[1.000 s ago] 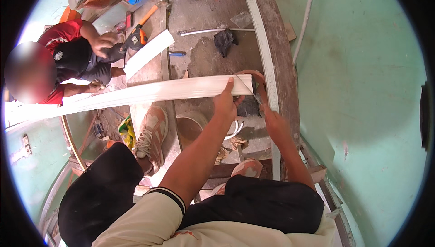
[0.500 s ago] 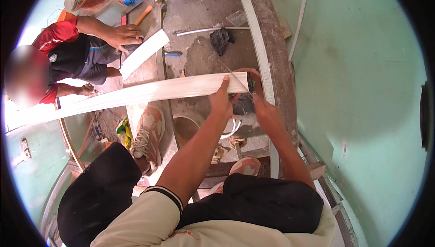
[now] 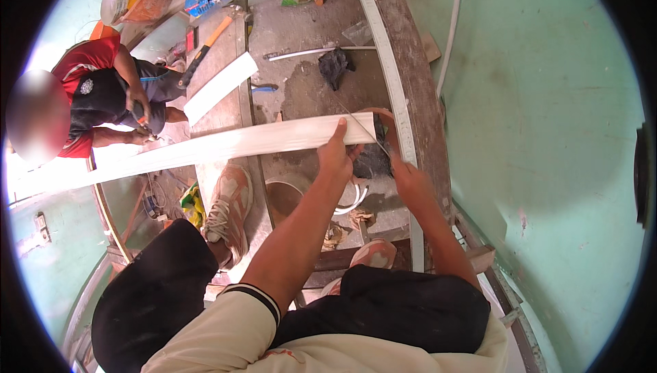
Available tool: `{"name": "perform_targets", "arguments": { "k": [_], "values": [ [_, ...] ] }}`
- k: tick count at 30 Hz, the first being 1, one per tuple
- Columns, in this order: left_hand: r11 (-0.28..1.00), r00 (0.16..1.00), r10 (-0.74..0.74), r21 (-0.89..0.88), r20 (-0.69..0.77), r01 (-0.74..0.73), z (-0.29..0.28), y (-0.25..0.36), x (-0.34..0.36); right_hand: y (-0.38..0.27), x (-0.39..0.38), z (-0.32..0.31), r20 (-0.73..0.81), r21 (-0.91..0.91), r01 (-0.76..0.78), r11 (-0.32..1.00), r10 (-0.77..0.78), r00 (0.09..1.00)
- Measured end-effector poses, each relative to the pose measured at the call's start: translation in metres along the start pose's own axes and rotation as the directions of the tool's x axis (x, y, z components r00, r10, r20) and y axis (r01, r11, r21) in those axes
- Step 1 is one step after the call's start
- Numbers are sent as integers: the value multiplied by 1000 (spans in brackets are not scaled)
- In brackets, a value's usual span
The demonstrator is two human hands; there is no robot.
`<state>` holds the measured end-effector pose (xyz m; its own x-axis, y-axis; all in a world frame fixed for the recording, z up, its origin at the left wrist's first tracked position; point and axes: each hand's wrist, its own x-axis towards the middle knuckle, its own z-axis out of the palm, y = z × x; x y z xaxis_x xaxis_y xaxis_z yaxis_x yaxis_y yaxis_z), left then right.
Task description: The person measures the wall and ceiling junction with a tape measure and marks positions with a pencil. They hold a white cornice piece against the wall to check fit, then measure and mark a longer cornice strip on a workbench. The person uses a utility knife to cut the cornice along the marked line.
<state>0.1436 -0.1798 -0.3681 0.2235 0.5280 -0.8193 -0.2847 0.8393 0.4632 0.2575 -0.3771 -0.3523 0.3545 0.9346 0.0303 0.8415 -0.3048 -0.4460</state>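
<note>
A long white moulded strip [image 3: 260,136] runs from the far left to the middle, its right end raised above the planks. Close to that end, my left hand [image 3: 336,158] grips the strip, thumb on top and fingers beneath. My right hand [image 3: 413,185] is closed around the lower end of a thin metal blade [image 3: 368,132]. The blade lies slantwise across the strip just right of my left thumb. Its teeth, if any, are too fine to make out.
A person in red and black [image 3: 89,89] crouches at left, holding an orange-and-dark tool. Nearby lie a hammer [image 3: 205,51], a short white panel [image 3: 222,87] and a blue-handled tool [image 3: 264,88]. A bucket [image 3: 284,198] stands below the strip. A pale metal bar [image 3: 393,79] runs along the right.
The blade's lower end and my right hand have moved slightly down and right. My left hand keeps its hold. The other person's hand has drawn back from the short panel with a tool.
</note>
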Motion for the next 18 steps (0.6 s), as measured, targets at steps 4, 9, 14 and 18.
{"name": "perform_targets", "arguments": {
  "k": [4, 9, 14, 18],
  "values": [
    [1000, 1000, 13, 9, 20, -13, -3, -6, -8, -2, -7, -12, -8, -29, -17, 999, 17, 1000],
    [1000, 1000, 20, 1, 8, -20, 2, -1, -1, -10, 21, 1, 15, -2, 32, 999, -32, 999],
    [999, 999, 39, 13, 34, -40, 0, -2, 0, 2, -13, -9, 28, -34, 28, 999, -27, 999],
    [1000, 1000, 7, 4, 29, -7, -2, -4, 0, -10, 32, 0, -25, -17, 58, 998, -58, 998]
  ]
}}
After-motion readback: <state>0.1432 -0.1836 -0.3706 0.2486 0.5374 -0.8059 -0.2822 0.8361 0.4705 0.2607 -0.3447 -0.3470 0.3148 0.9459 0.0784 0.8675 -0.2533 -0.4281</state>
